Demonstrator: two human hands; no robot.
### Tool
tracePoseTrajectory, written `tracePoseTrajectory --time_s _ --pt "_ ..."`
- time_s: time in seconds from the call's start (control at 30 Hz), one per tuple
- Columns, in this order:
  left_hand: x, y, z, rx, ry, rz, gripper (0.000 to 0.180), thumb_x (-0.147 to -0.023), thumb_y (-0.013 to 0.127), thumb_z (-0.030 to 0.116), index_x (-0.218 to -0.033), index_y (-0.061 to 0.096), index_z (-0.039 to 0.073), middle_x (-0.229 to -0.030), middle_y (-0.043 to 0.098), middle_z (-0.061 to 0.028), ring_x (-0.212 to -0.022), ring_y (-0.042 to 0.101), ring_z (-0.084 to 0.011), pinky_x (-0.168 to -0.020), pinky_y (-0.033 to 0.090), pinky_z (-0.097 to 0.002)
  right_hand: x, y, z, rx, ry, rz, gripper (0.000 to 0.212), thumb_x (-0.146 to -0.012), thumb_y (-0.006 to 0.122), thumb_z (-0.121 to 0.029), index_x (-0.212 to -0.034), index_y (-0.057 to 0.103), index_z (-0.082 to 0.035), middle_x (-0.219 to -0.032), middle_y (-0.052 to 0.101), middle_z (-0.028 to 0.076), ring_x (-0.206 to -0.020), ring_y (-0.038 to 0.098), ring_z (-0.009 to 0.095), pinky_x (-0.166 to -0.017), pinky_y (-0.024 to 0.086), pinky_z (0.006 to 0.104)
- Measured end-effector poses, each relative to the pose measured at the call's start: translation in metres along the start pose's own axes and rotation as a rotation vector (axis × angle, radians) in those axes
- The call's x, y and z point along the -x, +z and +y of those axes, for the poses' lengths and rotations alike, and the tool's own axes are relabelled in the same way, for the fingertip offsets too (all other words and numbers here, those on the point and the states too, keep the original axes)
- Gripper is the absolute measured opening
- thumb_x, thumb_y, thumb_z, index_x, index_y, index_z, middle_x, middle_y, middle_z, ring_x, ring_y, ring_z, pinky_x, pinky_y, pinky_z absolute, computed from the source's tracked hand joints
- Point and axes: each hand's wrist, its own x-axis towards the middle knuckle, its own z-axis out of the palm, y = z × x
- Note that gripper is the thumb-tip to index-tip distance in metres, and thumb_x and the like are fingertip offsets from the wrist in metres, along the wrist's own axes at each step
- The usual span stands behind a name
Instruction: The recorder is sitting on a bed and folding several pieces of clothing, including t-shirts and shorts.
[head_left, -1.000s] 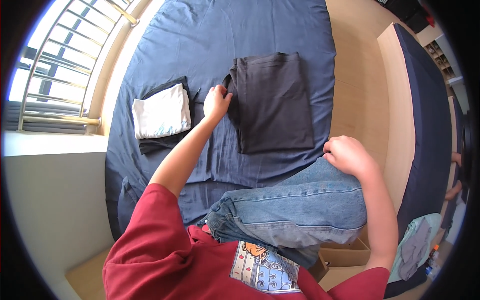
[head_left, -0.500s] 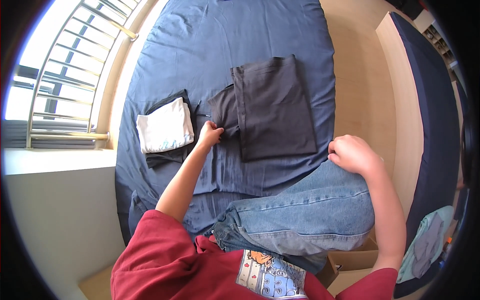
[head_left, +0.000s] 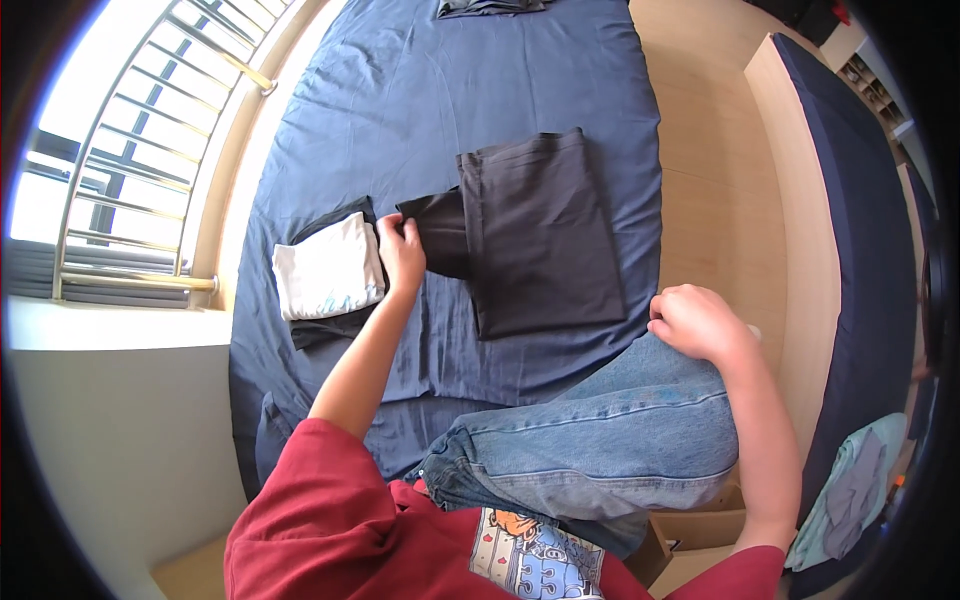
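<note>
A dark grey folded garment lies flat on the blue bed, with a narrower flap sticking out from its left side. My left hand pinches the outer upper corner of that flap and lifts it slightly. What kind of garment it is, I cannot tell. Just left of this hand a folded white shirt rests on top of a black folded cloth. My right hand sits on my jeans-covered knee at the bed's right edge, its fingers curled in with nothing visible in them.
The dark blue bed sheet spreads under everything. Another dark cloth lies at the far end. To the left are a window with metal bars and a sill. A wooden-sided bed with draped cloths stands at right.
My left hand has moved up and taken hold of the flap's corner, which has risen. The view has tilted slightly, bringing the far cloth in. My right hand stays on the knee.
</note>
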Motion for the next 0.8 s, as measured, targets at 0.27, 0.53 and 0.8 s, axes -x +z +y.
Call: tracePoseTrajectory --time_s 0.27,0.53,0.8 --pt "0.026 -0.033 -0.014 -0.183 -0.417 -0.291 0.024 -0.082 0.052 0.008 -0.102 0.04 0.002 -0.084 0.057 -0.0259 -0.057 0.06 -0.0383 -0.055 0.051 -0.046 -0.005 -0.004 -0.005 -0.012 0.006 -0.042 0.017 -0.079 0.059 -0.017 -0.084 0.065 -0.001 -0.086 0.065 0.016 -0.085 0.062 0.032 -0.077 0.049 0.0406" --pt "-0.038 0.02 -0.009 -0.144 0.239 -0.32 0.03 -0.081 0.063 0.023 -0.105 0.061 0.004 -0.099 0.061 -0.0161 -0.089 0.061 -0.0316 -0.08 0.048 -0.0376 -0.009 0.0 -0.002 -0.002 0.037 -0.053 0.019 -0.08 0.059 -0.018 -0.089 0.063 -0.001 -0.089 0.065 0.017 -0.087 0.062 0.033 -0.078 0.049 0.0412" --pt "-0.077 0.045 -0.021 0.02 -0.137 -0.38 0.025 -0.083 0.061 0.027 -0.088 0.059 0.002 -0.079 0.063 -0.0129 -0.075 0.061 -0.0247 -0.07 0.047 -0.0352 -0.008 -0.002 -0.004 -0.023 0.078 -0.066 0.022 -0.079 0.061 -0.018 -0.094 0.065 -0.003 -0.09 0.066 0.016 -0.088 0.062 0.032 -0.08 0.049 0.0394"
